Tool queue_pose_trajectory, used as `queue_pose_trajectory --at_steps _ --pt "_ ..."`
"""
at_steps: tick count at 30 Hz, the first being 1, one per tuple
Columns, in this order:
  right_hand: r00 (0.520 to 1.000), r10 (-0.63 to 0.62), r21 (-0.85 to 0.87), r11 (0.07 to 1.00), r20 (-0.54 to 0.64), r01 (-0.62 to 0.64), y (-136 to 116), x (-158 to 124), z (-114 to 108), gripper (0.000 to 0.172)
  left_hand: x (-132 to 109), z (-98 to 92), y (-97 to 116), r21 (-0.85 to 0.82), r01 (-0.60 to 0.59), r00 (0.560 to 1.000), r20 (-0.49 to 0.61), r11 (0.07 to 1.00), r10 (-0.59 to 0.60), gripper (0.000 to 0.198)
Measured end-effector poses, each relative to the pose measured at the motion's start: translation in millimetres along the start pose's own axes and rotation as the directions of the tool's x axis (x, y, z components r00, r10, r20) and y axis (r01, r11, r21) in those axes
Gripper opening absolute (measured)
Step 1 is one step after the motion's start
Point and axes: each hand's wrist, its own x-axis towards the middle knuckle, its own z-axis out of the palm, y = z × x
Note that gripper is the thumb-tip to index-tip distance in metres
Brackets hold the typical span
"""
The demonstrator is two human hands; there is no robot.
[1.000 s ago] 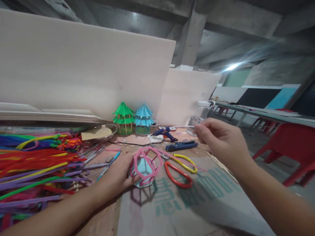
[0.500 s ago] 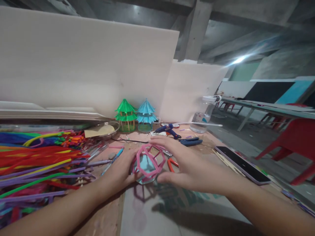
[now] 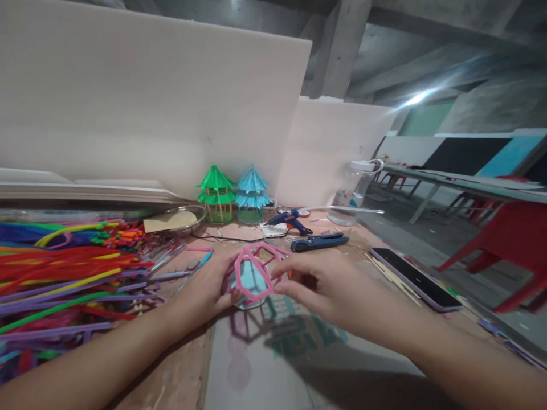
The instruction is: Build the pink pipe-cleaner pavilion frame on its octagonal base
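Note:
A pink openwork frame [image 3: 257, 296] on a pale blue round base [image 3: 250, 279] is between my hands, just above a cardboard sheet [image 3: 239, 370]. My left hand [image 3: 213, 285] grips its left side, the thumb low near the base. With thumb and fingertips pinched, my right hand [image 3: 311, 279] holds the frame's right edge. Behind the right hand lie dark blue pliers [image 3: 320, 241]. Farther back is a blue glue gun [image 3: 286, 219] with an orange trigger.
Colourful pipe cleaners [image 3: 60, 273] heap up at left. Green [image 3: 216, 193] and blue [image 3: 252, 193] pavilion models stand at the back beside a metal bowl [image 3: 194, 219]. A clear jug [image 3: 346, 193], wooden sticks [image 3: 393, 276] and a phone [image 3: 414, 279] are at right, near the table edge.
My right hand has gone from spread fingers to a pinch on the frame's right side. The pink frame has turned and tilted in my left hand.

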Motion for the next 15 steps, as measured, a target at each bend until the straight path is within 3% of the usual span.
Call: queue_pose_trajectory --at_steps 7,15 --pt "0.999 0.027 0.033 0.999 0.031 -0.028 1.8 4.4 10.2 0.016 0.3 -2.4 2.8 -0.028 0.022 0.999 0.045 0.999 -0.021 0.056" --pt "0.995 0.063 0.038 0.997 0.078 -0.066 3.3 6.2 10.0 0.014 -1.6 -1.5 2.5 -0.018 0.01 1.0 0.02 1.0 -0.009 0.055"
